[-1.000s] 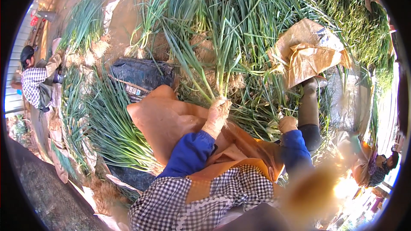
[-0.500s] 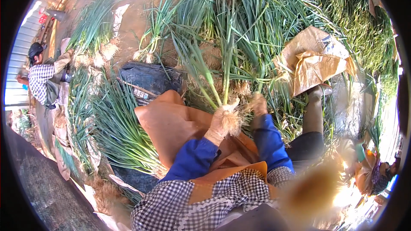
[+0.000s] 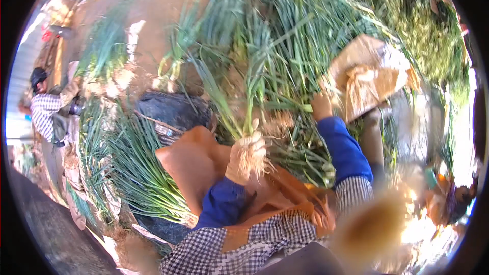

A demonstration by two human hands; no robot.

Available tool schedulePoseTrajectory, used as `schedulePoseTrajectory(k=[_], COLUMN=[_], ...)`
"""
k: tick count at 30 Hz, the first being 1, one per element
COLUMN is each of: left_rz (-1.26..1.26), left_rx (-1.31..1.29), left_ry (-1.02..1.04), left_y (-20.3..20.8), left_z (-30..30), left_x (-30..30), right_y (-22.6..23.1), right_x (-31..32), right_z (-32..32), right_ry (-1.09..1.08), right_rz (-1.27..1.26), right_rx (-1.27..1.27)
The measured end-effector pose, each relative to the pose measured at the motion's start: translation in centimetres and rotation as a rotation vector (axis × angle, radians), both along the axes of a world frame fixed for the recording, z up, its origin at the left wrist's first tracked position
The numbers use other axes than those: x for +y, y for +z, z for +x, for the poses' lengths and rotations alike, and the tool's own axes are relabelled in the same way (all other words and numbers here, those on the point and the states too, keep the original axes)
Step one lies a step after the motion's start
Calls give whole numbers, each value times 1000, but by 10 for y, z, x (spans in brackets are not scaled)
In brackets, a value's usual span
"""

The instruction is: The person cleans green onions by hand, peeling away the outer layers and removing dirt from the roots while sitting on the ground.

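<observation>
My left hand (image 3: 244,157) is closed around the white lower ends of a few green onions (image 3: 250,107). Their pale stringy roots (image 3: 253,162) hang out beside the fingers, and the long green leaves point away from me. Out to the right, my right hand (image 3: 321,106) is at the edge of the large green onion pile (image 3: 300,25), beside a brown paper-like sack (image 3: 377,79). Its fingers are blurred and partly hidden among leaves and roots, so I cannot make out whether they grip anything. An orange-brown apron (image 3: 191,155) covers my lap.
A neat heap of green onions (image 3: 147,168) lies at my left, by a dark plastic bundle (image 3: 173,109). More onions (image 3: 104,51) lie farther off, near a seated person (image 3: 48,102). Another person (image 3: 451,203) is at the far right. Yellowish-green leaves (image 3: 433,35) cover the back right.
My right hand has moved away from the left, out to the right toward the pile and sack. My left hand, still holding the onions, has shifted slightly left and nearer to me.
</observation>
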State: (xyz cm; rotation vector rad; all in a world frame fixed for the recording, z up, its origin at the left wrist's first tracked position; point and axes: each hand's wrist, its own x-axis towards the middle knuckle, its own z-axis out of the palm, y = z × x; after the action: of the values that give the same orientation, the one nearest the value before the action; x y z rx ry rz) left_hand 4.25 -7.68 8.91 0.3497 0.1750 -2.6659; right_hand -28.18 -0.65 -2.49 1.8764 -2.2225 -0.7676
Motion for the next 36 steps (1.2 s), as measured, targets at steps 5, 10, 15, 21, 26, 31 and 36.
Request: schedulePoseTrajectory(k=[5, 10, 15, 21, 26, 31, 36], left_rz=[-238, -305, -343, -367, -363, -362, -272], left_rx=[177, 34, -315, -548, -719, -790, -624], left_ry=[150, 320, -45, -266, -94, 25, -21], left_y=[31, 16, -28, -96, -127, -100, -80], left_z=[15, 30, -20, -37, -54, -41, -29], left_x=[-36, -46, -3, 75, 77, 54, 51], right_y=[56, 146, 44, 71, 9, 75, 68], right_x=[-8, 75, 85, 23, 45, 145, 127], right_z=[-64, -127, -82, 140, 151, 101, 87], right_ry=[-423, -580, -714, -498, -688, -850, -145], right_rz=[59, -749, -860, -522, -982, -971, 165], right_rx=[-13, -674, -1799, -1080, -1613, -1727, -586])
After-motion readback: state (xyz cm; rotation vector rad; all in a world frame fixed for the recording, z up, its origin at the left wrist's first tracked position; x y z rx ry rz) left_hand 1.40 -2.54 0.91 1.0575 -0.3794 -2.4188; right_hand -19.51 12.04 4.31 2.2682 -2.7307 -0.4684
